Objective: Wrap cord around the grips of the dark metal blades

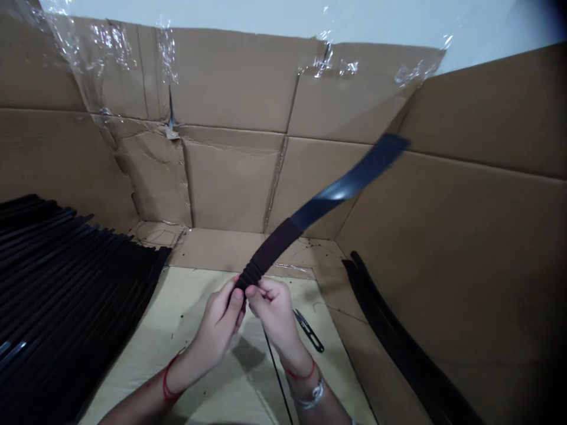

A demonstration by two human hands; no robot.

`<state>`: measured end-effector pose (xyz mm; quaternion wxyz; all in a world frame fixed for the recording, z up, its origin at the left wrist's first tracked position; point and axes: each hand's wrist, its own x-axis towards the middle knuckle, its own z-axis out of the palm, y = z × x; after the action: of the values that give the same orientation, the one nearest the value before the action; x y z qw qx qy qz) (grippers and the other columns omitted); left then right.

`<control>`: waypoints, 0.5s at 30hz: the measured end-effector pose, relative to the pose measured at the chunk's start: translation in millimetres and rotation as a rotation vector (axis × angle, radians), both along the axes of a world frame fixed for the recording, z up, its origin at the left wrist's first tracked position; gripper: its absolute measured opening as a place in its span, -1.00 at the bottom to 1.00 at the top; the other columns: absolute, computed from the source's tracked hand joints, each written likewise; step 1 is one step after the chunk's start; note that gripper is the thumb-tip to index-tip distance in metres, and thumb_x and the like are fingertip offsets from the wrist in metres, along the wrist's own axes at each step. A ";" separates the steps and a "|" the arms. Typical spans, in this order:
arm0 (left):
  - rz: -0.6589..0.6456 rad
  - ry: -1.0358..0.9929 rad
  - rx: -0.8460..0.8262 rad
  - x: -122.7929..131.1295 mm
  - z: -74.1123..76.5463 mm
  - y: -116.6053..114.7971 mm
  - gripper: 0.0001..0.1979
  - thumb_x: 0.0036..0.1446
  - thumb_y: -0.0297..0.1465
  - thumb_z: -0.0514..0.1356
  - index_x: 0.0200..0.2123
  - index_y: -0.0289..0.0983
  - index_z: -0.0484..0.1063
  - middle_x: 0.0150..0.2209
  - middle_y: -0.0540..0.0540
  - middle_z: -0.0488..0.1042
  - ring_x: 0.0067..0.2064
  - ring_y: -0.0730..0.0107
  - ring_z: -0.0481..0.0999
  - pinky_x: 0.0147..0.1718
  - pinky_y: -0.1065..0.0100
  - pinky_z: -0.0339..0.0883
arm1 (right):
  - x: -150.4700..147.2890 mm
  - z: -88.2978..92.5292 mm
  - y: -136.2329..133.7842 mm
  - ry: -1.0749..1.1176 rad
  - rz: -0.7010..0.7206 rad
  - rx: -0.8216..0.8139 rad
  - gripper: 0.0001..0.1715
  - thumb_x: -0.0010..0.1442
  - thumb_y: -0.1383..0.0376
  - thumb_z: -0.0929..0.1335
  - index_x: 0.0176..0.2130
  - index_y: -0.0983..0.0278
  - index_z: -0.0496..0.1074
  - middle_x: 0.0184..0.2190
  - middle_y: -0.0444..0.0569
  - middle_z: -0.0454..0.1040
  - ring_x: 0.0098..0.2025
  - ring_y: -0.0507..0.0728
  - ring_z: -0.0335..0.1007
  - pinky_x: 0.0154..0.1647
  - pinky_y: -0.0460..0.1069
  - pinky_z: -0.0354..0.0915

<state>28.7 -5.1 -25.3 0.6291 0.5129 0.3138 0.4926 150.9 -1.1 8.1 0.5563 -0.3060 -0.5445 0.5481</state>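
So, 2 hands clamp 1 flat black strip (pixel 349 184) at its lower end: left hand (pixel 216 330) and right hand (pixel 275 313) sit side by side, fingertips nearly touching, each grip closed on the strip with no gap showing. Long axis runs from the grip up and to the right, ending in a free tip well beyond it, and passes over the right hand, not the left. Dark thread wrap (pixel 271 248) covers the section next to the grip; bare strip continues past that. Thin black cord (pixel 277 373) drops below the grip across a pale board (pixel 177 319). Thread snips (pixel 309 330) lie just right of the right hand. Stacked black strips (pixel 66 283) sit left of the grip, a 2nd dark pile (pixel 392 336) to its right, against cardboard lining (pixel 230 77).
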 end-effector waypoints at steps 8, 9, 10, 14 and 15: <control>-0.039 0.061 0.062 -9.1 8.6 2.8 -0.54 0.18 0.04 0.07 -0.25 -0.28 0.24 -0.64 0.16 0.16 -0.64 0.62 0.10 -0.67 0.55 -0.05 | 3.6 4.6 2.2 -0.028 -0.189 0.083 -0.62 -0.02 0.04 0.51 -0.43 0.32 0.52 -0.59 -0.09 0.46 -0.56 0.03 0.33 -0.59 -0.12 0.24; 0.011 0.088 0.093 -8.7 9.2 1.8 -0.55 0.19 0.02 0.07 -0.25 -0.29 0.25 -0.63 0.15 0.16 -0.62 0.61 0.11 -0.66 0.55 -0.04 | 4.1 6.1 1.0 -0.031 -0.160 0.089 -0.61 -0.01 0.03 0.50 -0.44 0.32 0.51 -0.60 -0.09 0.45 -0.57 0.02 0.31 -0.60 -0.12 0.23; 0.010 0.100 0.094 -8.0 9.5 0.7 -0.55 0.22 0.01 0.04 -0.25 -0.30 0.26 -0.64 0.14 0.16 -0.63 0.62 0.11 -0.66 0.55 -0.04 | 4.6 7.2 -0.1 -0.045 -0.102 0.090 -0.60 0.01 0.02 0.49 -0.46 0.32 0.50 -0.61 -0.10 0.43 -0.59 0.01 0.29 -0.60 -0.12 0.22; -0.156 0.074 0.036 -4.5 7.6 0.9 -0.48 0.26 0.04 -0.11 -0.29 -0.32 0.29 -0.64 0.08 0.26 -0.67 0.58 0.17 -0.68 0.50 0.06 | 2.5 6.5 -3.6 -0.127 -0.109 0.121 -0.50 0.13 0.00 0.41 -0.60 0.29 0.31 -0.73 -0.18 0.28 -0.69 -0.05 0.17 -0.71 -0.15 0.06; -0.135 0.087 0.059 -4.3 6.8 2.3 -0.49 0.25 0.04 -0.08 -0.30 -0.32 0.29 -0.63 0.05 0.29 -0.65 0.56 0.22 -0.66 0.49 0.10 | 0.9 5.2 -3.8 -0.122 -0.185 0.124 -0.49 0.16 0.01 0.39 -0.61 0.27 0.26 -0.75 -0.20 0.24 -0.72 -0.05 0.15 -0.74 -0.16 0.02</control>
<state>24.4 -2.8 -18.5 0.6312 0.5724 0.2908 0.4352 151.8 -4.9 13.2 0.5882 -0.3528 -0.5797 0.4399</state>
